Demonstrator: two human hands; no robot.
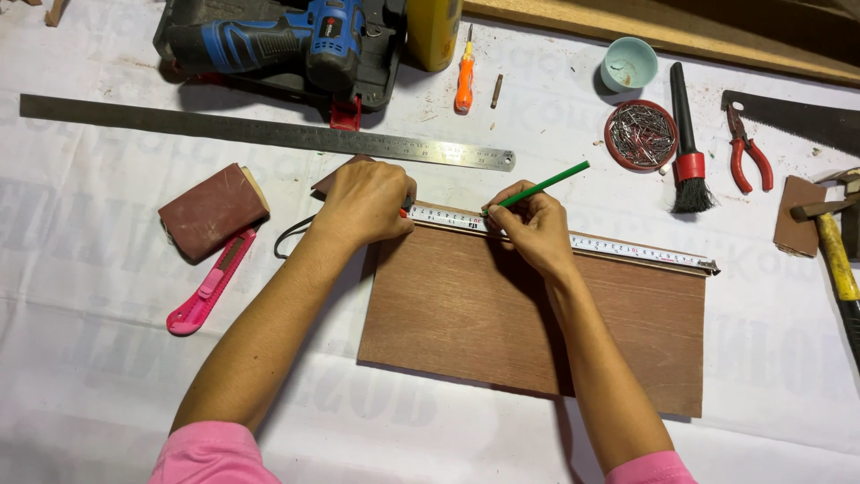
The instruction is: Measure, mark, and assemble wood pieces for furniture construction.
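Now left hand [365, 202] pins tape measure [573, 240] on board [502, 314], right hand [535, 224] grips pencil [537, 187]

A thin brown plywood panel [537, 332] lies flat, slightly askew. A white tape measure blade [618, 246] stretches along the panel's far edge, its end hook at the panel's far right corner. A green pencil [537, 187] slants with its tip on the blade, left of the panel's middle.
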